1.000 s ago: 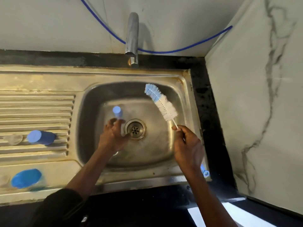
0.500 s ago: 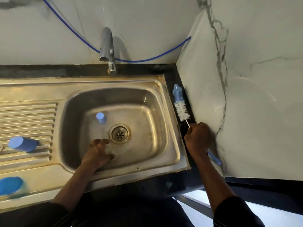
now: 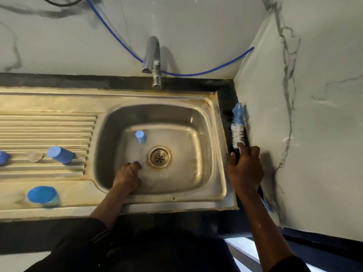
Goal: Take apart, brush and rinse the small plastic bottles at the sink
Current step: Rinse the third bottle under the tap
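Steel sink [image 3: 157, 98]: left hand [image 3: 127, 174] curls its fingers [image 3: 135, 165] round the blue-capped bottle [image 3: 140, 136]; right hand [image 3: 245, 169] grips the brush [image 3: 238, 127].

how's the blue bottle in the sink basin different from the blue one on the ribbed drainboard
The basin bottle sits near the drain, close by the left hand; the drainboard bottle rests on the ribs, no hand near it. The basin bottle shows a small blue cap over a clear body; the drainboard bottle looks blue all along and bulkier. Both have blue tops.
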